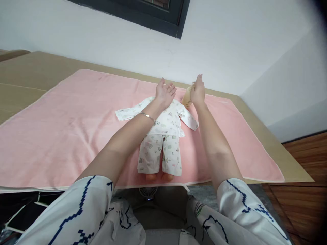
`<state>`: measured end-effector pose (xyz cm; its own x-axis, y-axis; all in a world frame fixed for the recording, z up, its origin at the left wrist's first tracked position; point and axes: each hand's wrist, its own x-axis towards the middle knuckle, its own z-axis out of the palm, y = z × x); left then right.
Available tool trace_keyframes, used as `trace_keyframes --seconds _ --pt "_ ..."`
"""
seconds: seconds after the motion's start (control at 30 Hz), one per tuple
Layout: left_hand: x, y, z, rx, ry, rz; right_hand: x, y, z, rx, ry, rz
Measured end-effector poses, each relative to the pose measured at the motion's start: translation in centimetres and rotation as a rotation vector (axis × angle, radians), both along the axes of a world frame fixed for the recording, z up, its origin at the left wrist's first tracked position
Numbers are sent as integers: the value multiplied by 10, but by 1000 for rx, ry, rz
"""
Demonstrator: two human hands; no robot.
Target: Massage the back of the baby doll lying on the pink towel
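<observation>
A doll point(163, 136) in white printed pyjamas lies on a pink towel point(63, 126), feet toward me. My left hand point(165, 92) hovers over the doll's head end, palm turned up and cupped, fingers apart, holding nothing; the head is hidden behind it. My right hand point(197, 91) grips a small yellowish bottle point(187, 97), tilted toward the left palm, just right of the doll's shoulder. A thin bracelet point(148, 116) sits on my left wrist.
The towel covers most of a tan tabletop point(30, 71) set against a white wall point(204, 44). A dark window frame point(153, 15) is above. Wooden floor point(306, 190) shows at right. My patterned sleeves and lap fill the bottom.
</observation>
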<state>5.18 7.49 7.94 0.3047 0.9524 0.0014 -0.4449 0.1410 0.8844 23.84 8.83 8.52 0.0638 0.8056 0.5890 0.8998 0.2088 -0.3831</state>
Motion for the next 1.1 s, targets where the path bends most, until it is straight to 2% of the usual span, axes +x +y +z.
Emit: trace_keyframes --seconds 0.1,0.2,0.33,0.5,0.6,0.73,0.83,0.93,1.03,1.1 --pt "23 16 12 -217 -436 -91 24 15 7 -130 -65 75" --pt "44 24 18 -317 -601 -117 31 14 8 -187 -104 96" --pt "63 25 20 -344 -658 -170 26 5 2 -124 -118 120" --pt "69 19 19 -392 -686 -185 21 4 -4 -126 -104 123" --pt "63 11 23 -369 -663 -186 22 3 -3 -152 -103 112" --pt "41 -3 31 -339 -620 -157 18 2 2 -138 -46 54" --pt "21 -17 33 -332 -554 -112 -5 0 3 -47 138 39" --pt "5 -37 30 -287 -474 -122 -47 -10 1 -72 299 143" --pt "-6 -61 27 -109 -476 -171 -96 -29 -1 -100 327 283" --pt "-14 -75 28 -56 -463 -103 -124 -47 -3 -91 297 323"
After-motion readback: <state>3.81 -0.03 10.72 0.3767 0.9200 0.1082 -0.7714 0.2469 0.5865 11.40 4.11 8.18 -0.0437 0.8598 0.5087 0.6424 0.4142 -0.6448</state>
